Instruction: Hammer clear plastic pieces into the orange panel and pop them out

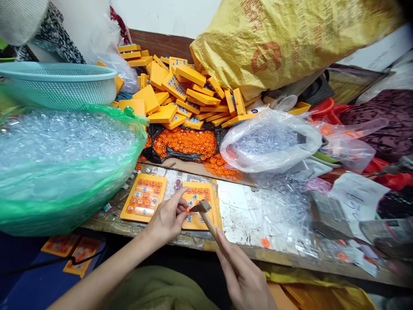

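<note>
My right hand (241, 271) is wrapped round the wooden handle of a small hammer (211, 226), its metal head above an orange panel (193, 221) with rows of round orange caps and small blue parts. At the left edge of that panel is my left hand (167, 219), thumb and forefinger bent towards the hammer head; whatever lies between the fingertips is too small to make out. A second orange panel (134, 209), fitted with orange caps and clear pieces, lies just left of it on the worktop.
Behind the panels lie orange caps (185, 142) in a black bag and a pile of orange panels (190, 94). Bags of clear pieces flank them: green-edged (64, 172) left, white (271, 140) right. A blue basket (64, 86) and a yellow sack (274, 43) stand behind.
</note>
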The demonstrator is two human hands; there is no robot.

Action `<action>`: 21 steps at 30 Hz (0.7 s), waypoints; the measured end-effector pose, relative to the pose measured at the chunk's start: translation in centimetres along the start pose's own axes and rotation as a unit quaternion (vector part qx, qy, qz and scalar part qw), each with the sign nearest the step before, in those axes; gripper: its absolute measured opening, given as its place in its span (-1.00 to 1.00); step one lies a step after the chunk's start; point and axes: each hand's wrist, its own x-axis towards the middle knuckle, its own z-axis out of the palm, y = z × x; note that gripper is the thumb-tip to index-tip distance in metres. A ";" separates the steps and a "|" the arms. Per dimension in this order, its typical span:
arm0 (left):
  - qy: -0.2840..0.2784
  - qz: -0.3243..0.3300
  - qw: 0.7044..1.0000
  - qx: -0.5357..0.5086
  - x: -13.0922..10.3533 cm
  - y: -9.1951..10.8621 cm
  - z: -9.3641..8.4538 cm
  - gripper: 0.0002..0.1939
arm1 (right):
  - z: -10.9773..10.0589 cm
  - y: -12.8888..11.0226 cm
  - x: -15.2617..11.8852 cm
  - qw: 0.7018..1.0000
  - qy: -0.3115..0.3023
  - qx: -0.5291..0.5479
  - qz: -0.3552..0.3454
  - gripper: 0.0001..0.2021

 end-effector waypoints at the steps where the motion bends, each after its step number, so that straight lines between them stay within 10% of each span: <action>1: 0.000 0.001 1.000 0.001 0.0 0.0 0.0 -0.43 | -0.1 0.0 0.2 1.000 0.002 0.005 0.002 -0.50; 21: -0.017 0.015 0.993 0.113 0.1 1.4 0.2 -0.40 | 1.1 -0.2 -0.5 0.992 0.043 0.096 0.074 -0.57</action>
